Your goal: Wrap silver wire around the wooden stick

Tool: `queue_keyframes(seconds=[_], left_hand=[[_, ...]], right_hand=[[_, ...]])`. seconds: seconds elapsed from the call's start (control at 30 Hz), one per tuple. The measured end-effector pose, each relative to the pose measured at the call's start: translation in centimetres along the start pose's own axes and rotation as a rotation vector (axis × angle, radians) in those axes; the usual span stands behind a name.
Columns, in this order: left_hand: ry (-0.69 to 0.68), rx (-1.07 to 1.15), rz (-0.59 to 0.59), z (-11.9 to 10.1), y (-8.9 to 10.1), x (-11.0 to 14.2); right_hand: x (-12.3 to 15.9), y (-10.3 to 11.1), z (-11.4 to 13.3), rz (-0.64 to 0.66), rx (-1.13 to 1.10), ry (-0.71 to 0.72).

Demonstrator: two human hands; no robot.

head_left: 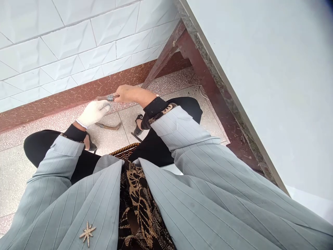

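My right hand [130,93], bare, is closed around one end of a short brown stick [102,98]. Silvery wire [110,98] is wound in a tight coil around the stick, just beyond my fingers. My left hand [92,113] wears a white knitted glove and sits just below the stick's far end. Its fingers are curled together, and whatever they pinch is too small or hidden to make out. On the floor beneath my hands lies a bent, brownish stick-like piece [108,126].
A pale tabletop [265,76] with a rough edge rises at my right, on a dark red frame with a slanted brace [166,52]. Ahead stands a white tiled wall [78,45] above a red-brown skirting [54,107]. A woven rim [125,149] shows between my legs.
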State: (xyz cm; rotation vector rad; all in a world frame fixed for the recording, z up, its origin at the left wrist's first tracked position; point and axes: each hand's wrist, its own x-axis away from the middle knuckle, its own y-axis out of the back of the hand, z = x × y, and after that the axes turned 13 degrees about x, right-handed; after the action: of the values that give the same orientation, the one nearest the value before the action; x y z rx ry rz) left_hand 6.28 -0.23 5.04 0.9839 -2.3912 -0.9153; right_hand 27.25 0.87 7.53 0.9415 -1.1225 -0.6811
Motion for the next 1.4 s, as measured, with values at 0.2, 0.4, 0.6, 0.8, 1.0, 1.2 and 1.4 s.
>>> queue_keyframes(seconds=[0.2, 0.4, 0.6, 0.8, 1.0, 1.2, 1.4], left_hand=[[0.006, -0.106, 0.006, -0.4, 1.0, 0.0], [-0.019, 0.046, 0.030, -0.5, 1.9, 0.2], [0.111, 0.490, 0.095, 2.0, 1.4, -0.2], [0.132, 0.759, 0.106, 2.6, -0.6, -0.5], [0.055, 0.728, 0.150, 0.9, -1.3, -0.2], [-0.011, 0.260, 0.070, 0.9, -0.6, -0.3], [-0.029, -0.147, 0.086, -0.3, 0.2, 0.1]], right_hand=[[0.5, 0.0, 0.3, 0.242, -0.026, 0.173], [0.8, 0.1, -0.6, 0.329, -0.228, 0.430], [1.8, 1.1, -1.2, 0.358, -0.291, 0.508], [2.8, 1.7, -2.1, 0.136, -0.445, 0.503], [1.9, 1.2, -2.3, -0.087, -0.409, 0.208], [0.5, 0.4, -0.8, -0.044, -0.102, 0.022], [0.2, -0.8, 0.5, 0.254, 0.043, 0.153]])
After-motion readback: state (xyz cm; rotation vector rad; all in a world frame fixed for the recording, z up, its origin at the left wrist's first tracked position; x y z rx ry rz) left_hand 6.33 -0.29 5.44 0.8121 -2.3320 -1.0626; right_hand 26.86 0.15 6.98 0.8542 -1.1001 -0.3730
